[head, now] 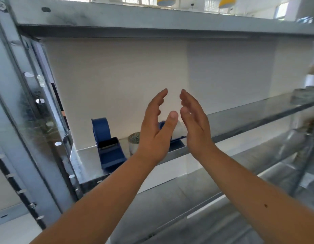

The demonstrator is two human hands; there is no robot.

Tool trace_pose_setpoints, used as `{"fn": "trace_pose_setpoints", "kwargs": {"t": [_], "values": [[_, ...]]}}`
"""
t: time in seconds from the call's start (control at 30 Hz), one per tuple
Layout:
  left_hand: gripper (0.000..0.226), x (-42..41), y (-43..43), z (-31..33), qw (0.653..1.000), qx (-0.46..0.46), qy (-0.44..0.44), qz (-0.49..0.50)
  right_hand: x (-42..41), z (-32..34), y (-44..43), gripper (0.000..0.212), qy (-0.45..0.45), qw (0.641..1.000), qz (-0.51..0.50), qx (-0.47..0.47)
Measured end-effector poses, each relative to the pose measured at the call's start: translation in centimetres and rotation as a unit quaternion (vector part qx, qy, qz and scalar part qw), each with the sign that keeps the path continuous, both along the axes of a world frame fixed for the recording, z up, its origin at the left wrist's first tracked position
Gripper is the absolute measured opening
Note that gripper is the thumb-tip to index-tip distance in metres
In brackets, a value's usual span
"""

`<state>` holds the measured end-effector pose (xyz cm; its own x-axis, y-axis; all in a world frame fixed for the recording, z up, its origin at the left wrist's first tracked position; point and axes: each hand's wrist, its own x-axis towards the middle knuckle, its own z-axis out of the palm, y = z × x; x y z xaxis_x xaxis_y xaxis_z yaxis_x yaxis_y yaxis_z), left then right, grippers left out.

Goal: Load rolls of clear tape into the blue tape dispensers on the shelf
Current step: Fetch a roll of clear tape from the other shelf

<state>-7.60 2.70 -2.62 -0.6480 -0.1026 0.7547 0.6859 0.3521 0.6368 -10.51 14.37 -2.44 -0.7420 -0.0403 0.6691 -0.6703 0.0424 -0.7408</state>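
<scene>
Both hands are hovering at frame centre, holding nothing. The left hand point(155, 131) and right hand point(195, 124) are facing palm to palm, fingers straight and relaxed, probably lining up a reach. An upright blue plastic tape dispenser point(107, 145) is standing lower left of centre on the grey metal shelf point(258, 113), with a pale tape roll point(134, 141) beside it. A second blue dispenser point(178, 141) is sitting mostly hidden behind the hands.

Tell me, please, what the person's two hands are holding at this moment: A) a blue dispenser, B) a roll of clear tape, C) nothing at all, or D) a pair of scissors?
C: the left hand and the right hand are raised with straight fingers and facing palms, nothing between them, while the blue dispenser stands on the shelf.
</scene>
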Motion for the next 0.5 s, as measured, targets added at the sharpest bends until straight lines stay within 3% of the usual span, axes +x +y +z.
{"fn": "trace_pose_setpoints", "kwargs": {"t": [0.5], "values": [[0.053, -0.7, 21.3, -2.6, 0.965, -0.037, -0.054, -0.254, 7.9, -3.4, 23.5, 0.052, -0.035, 0.963, -0.258, -0.062]]}}
